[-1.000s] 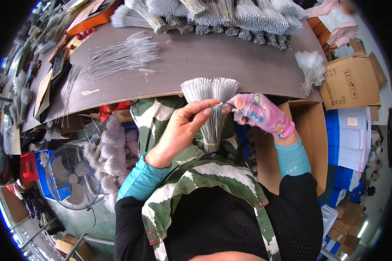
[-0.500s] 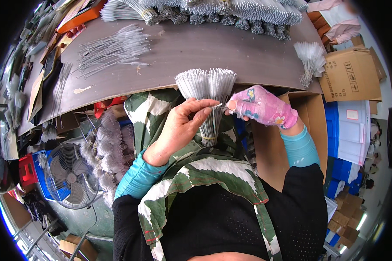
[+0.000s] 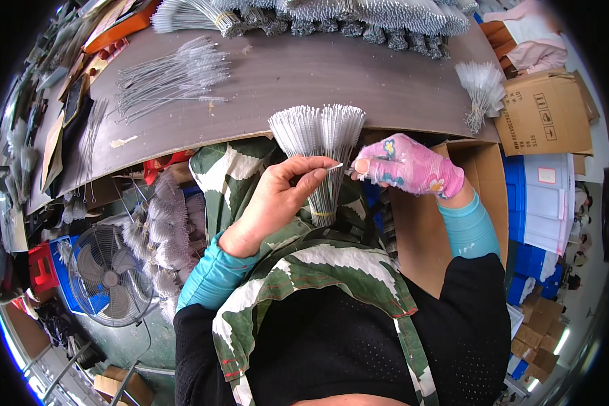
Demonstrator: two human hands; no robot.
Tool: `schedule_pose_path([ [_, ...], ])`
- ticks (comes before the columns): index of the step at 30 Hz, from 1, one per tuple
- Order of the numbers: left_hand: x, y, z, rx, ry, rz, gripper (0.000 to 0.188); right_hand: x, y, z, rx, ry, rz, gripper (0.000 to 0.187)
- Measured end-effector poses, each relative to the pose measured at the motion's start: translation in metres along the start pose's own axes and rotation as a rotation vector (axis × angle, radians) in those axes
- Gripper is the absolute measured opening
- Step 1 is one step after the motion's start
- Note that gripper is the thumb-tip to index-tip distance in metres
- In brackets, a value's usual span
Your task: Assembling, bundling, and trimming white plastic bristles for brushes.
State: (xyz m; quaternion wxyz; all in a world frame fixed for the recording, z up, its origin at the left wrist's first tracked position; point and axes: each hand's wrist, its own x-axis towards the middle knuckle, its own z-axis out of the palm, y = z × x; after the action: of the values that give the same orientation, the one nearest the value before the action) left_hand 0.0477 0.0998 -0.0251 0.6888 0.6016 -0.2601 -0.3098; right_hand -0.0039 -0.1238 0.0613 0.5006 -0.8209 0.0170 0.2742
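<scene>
A thick bundle of thin white-bristled wire brushes (image 3: 316, 130) stands upright at the table's near edge, over my lap. Its wire stems are gathered by a yellowish band (image 3: 323, 214) near the bottom. In front of the stems, my bare left hand (image 3: 284, 191) pinches a small, thin white piece (image 3: 335, 166) between thumb and forefinger; its kind is too small to tell. Just to the right, my right hand (image 3: 402, 166) wears a pink flowered glove with bare fingertips. Its thumb and fingers are pressed together, and whatever they hold is not clear. The two hands are slightly apart.
Loose wire brushes (image 3: 176, 74) lie on the brown table (image 3: 304, 74), with a large brush pile (image 3: 386, 20) behind. A smaller bundle (image 3: 479, 91) sits at the right edge. An open cardboard box (image 3: 419, 230) stands at my right, a fan (image 3: 111, 276) at lower left.
Both hands stay at nearly the same spot, still pinching. The view has shifted slightly; nothing has visibly been picked up or let go.
</scene>
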Motion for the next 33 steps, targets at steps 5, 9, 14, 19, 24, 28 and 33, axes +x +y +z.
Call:
schedule_pose_path([
  [5,0.000,0.001,0.003,-0.025,-0.020,-0.011,0.021,0.001,0.001,0.003,0.018,0.022,0.038,0.038],
  [9,0.000,0.004,0.000,0.012,-0.068,-0.095,0.023,0.002,0.000,0.003,0.019,0.017,0.047,0.038],
  [14,0.003,0.006,0.000,0.114,-0.068,0.003,0.021,0.003,0.002,0.001,0.023,0.009,0.049,0.036],
  [19,0.004,0.002,-0.001,0.138,-0.065,0.018,0.020,0.004,-0.005,-0.004,-0.112,0.005,-0.049,0.033],
  [24,0.011,0.017,0.000,-0.372,-0.095,-0.295,0.024,0.002,0.011,-0.009,0.296,0.084,0.040,0.036],
  [28,0.019,0.016,-0.005,-0.685,-0.235,-0.414,0.019,0.002,0.011,-0.004,0.394,0.151,0.061,0.047],
  [33,0.023,0.011,-0.004,-0.780,-0.280,-0.442,0.017,0.001,0.008,0.001,0.443,0.099,0.099,0.056],
])
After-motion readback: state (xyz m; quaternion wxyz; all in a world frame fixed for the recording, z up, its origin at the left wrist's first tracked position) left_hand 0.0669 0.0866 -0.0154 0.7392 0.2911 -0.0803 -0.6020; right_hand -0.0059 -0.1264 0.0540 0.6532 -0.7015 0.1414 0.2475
